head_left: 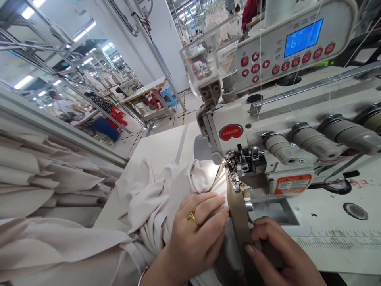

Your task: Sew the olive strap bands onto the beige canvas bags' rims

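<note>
Cream fabric [178, 186] lies bunched on the machine table, its edge reaching the needle area of an overlock sewing machine [236, 167]. My left hand [199, 230], with a ring on one finger, rests on this fabric just left of the presser foot. Its fingers are bent and close together, gripping the cream fabric near its edge. A brown fabric strip [239, 214] runs from under the presser foot down towards me. Lower right, my right hand [274, 250] pinches the strip's right edge between thumb and fingers. The lower ends of both fabrics are partly hidden by my hands.
A control panel [285, 51] with a lit blue screen tops the machine. Grey thread tensioners [306, 139] project at right. More cream fabric [44, 190] hangs at left beside a metal rail. Behind are another sewing table [145, 93], red stools [117, 115] and people working.
</note>
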Motion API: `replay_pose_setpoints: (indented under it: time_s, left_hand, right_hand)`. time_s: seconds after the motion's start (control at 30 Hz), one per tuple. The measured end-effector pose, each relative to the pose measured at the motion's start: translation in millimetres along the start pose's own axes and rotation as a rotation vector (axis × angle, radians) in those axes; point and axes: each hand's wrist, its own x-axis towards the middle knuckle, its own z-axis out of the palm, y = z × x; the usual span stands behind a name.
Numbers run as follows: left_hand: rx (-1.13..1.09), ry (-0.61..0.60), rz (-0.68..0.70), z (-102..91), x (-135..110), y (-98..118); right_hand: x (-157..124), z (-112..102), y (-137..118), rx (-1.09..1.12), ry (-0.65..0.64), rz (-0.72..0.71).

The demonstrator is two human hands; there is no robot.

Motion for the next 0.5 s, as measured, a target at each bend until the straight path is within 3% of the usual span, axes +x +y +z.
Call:
replay_pose_setpoints:
  time_s: [0.2,0.5]
  left_hand:
    - [-0.01,0.007,-0.007,1.4,-2,0]
    - [0.01,-0.005,0.002,0.3,-3,0]
  right_hand:
    - [0,-5,12,-0.154,-0.019,-0.169]
    - [4,-1,2,0.061,-0.046,0.009]
